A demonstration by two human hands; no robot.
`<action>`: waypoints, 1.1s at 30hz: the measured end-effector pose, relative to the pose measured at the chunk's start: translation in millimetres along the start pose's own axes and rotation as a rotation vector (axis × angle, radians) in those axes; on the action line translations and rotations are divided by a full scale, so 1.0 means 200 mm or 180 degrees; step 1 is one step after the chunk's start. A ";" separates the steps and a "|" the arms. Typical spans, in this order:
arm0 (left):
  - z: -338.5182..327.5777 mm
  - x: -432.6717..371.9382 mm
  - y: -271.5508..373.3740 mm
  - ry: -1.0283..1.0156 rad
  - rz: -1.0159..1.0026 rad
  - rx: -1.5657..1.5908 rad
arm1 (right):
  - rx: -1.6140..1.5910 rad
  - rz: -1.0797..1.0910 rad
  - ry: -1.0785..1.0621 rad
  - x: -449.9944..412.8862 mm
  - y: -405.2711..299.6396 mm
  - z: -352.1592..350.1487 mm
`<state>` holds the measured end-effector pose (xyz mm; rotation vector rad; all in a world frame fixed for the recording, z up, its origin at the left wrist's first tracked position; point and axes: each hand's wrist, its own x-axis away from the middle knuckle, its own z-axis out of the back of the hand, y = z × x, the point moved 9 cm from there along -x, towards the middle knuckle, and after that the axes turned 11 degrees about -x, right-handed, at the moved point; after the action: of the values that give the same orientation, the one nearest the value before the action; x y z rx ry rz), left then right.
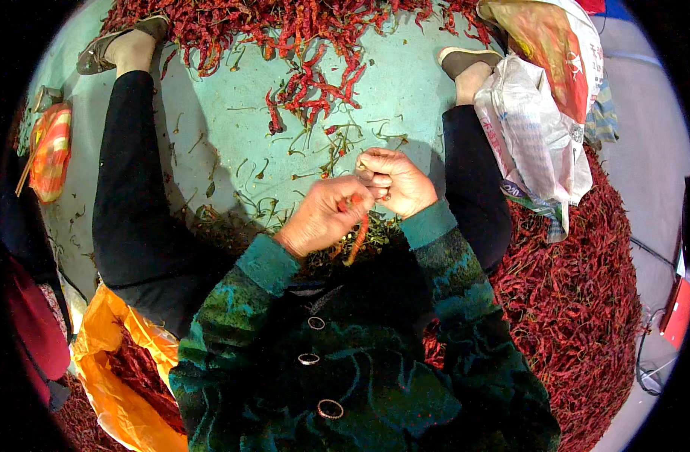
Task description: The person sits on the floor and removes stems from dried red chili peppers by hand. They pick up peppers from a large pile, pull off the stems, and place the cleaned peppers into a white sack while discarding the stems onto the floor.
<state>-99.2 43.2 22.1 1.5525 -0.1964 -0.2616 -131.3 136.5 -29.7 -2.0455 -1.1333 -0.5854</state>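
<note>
My left hand (328,214) is closed around dried red chili peppers, and one long chili (357,240) hangs down below its fingers. Right beside it, my right hand (402,178) has its fingers curled and fingertips pinched together. A small reddish bit shows under those fingers, but what they grip is too small to tell. Beneath both hands, a heap of green chili stems (384,231) lies between my legs. Loose stems (260,169) are scattered over the pale green floor (401,79). Farther out, a small cluster of red chilies (311,93) spreads from a larger chili pile (288,22).
A big mound of dried chilies (570,305) rises at my right, with white woven sacks (531,118) against it. An orange bag (96,350) of chilies stands at my left. A red-and-yellow striped bag (52,152) lies beyond my left leg. Cables (641,361) run along the right.
</note>
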 end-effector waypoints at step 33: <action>0.09 0.23 -0.35 0.0795 0.1748 0.3552 | 0.7046 0.3645 0.3449 1.15 -1.38 0.09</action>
<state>-63.2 13.6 -49.4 2.5113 -0.6273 0.5813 -249.8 372.2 214.4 0.0514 0.3893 0.2833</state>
